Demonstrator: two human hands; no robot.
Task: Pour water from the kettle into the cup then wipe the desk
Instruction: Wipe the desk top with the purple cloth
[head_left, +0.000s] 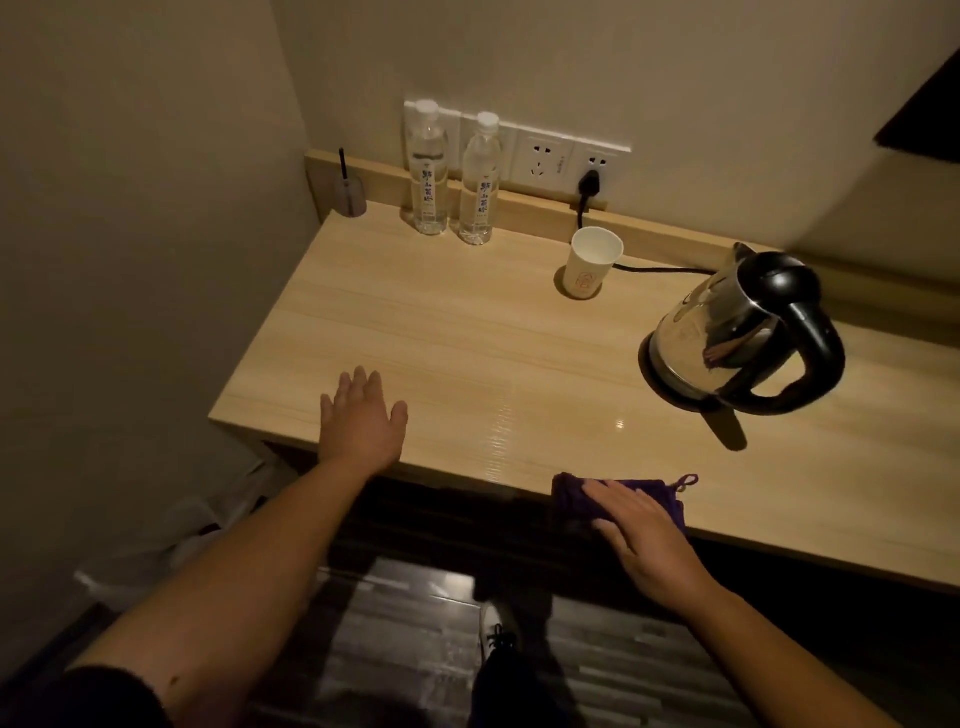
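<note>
Dim room, beige walls meeting at a corner, pale wood-grain surface (426, 332) set into it. At the far left corner, a small clear holder (350, 195) with a dark stick upright in it. Just right of that, against the back edge, two clear water bottles (453, 176) side by side, white caps on. Above them, a white row of wall sockets (545, 156), one with a black plug (588, 184) and a cord running down and off toward the right. Near the front left edge, left hand (361, 415) flat and palm down, fingers spread, grip wide, holding nothing. Toward the back, right of the bottles, a white paper cup (592, 265) upright, touching nothing else but the surface, contents not discernible. At the front edge, a dark purple cloth (623, 499) with a small loop at its right corner, right hand (644, 535) laid flat across it, fingers extended, pressing rather than gripping. Further right, well apart from the cup, a steel kettle (727, 332) with black lid and handle, seated on its black base, spout toward the back edge, handle toward the right. Below the front edge, dark plank floor (405, 623) and one shoe (493, 634).
</note>
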